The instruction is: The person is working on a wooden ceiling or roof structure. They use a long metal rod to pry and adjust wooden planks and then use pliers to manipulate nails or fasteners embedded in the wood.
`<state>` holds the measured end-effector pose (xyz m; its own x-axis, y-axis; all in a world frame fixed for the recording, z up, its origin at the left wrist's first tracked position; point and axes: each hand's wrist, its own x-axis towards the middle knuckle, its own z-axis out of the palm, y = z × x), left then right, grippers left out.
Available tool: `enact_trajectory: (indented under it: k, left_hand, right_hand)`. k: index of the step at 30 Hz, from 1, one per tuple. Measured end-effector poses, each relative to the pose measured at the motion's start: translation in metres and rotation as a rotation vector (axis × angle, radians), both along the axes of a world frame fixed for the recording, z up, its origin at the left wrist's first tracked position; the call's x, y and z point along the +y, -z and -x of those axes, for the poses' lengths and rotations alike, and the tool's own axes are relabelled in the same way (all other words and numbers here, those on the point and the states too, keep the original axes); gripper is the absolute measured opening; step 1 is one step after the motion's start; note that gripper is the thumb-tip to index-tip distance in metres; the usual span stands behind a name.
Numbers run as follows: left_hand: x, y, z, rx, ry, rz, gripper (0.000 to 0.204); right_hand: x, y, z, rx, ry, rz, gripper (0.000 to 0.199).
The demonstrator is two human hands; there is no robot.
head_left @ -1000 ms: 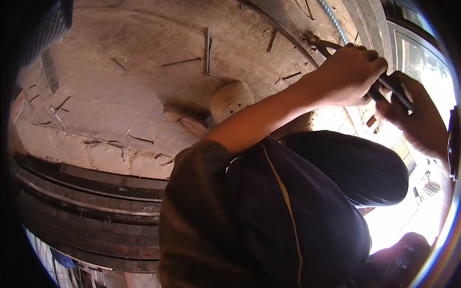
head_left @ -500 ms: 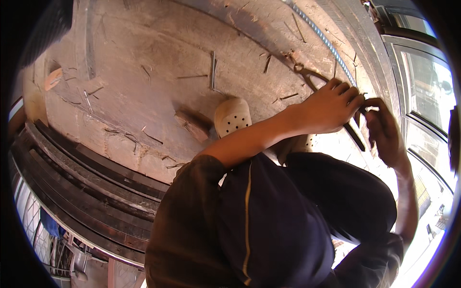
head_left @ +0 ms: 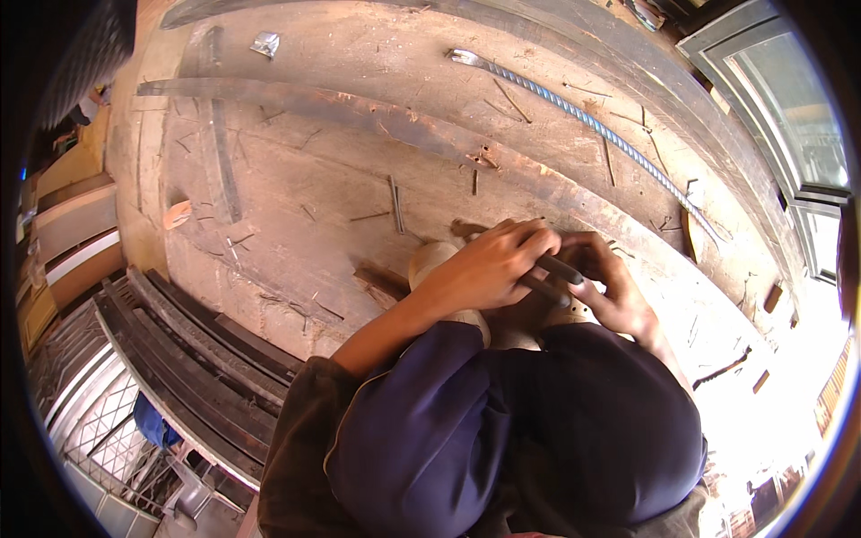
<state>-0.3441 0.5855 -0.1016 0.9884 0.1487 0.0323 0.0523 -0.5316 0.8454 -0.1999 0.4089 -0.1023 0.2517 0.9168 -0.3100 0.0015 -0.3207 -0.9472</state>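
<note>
My left hand (head_left: 493,267) is closed around a pair of dark metal pincers (head_left: 560,270), held low in front of my knees. Their two handles stick out on the right side of this hand, and the rounded jaws show past its far side, above the boards. Around the handle ends curls my right hand (head_left: 619,285), its thumb against one tip; its fingertips are partly hidden. A long dark timber plank (head_left: 395,124) with rusty marks lies just beyond both hands. Under them are my light clogs with holes (head_left: 432,260).
A blue-grey ribbed pry bar (head_left: 574,112) lies past the plank. Loose nails (head_left: 397,204) are scattered over the wooden surface. A small wood block (head_left: 381,280) sits beside my left foot. Stacked dark timbers (head_left: 197,359) stand at left, and a framed window (head_left: 789,108) at far right.
Both hands and the pincers have come from the right, near the pry bar, to in front of my knees. My view has shifted, bringing the whole pry bar and plank into sight.
</note>
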Motion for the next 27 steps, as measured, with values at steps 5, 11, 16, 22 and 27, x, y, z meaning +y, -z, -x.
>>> enact_trajectory:
  k: [5, 11, 16, 22, 27]
  left_hand:
    - [0.003, 0.012, -0.023, 0.369, -0.013, 0.003, 0.037]
    - [0.032, 0.073, 0.06, 0.416, -0.405, -0.293, 0.047]
    - [0.044, 0.144, 0.144, 0.559, -0.535, -0.441, 0.051]
    - [0.083, 0.169, 0.209, 0.75, -0.541, -0.571, 0.043]
    - [0.113, 0.147, 0.186, 0.734, -0.579, -0.454, 0.04]
  right_hand:
    - [-0.01, 0.025, -0.056, -0.392, 0.231, 0.11, 0.037]
    - [-0.07, 0.075, -0.15, -0.86, 0.483, 0.379, 0.03]
    - [-0.195, 0.075, -0.127, -0.927, 0.951, 0.43, 0.02]
    - [-0.485, 0.146, -0.126, -0.913, 1.167, 1.133, 0.042]
    - [-0.691, 0.165, -0.119, -0.506, 1.32, 1.852, 0.085]
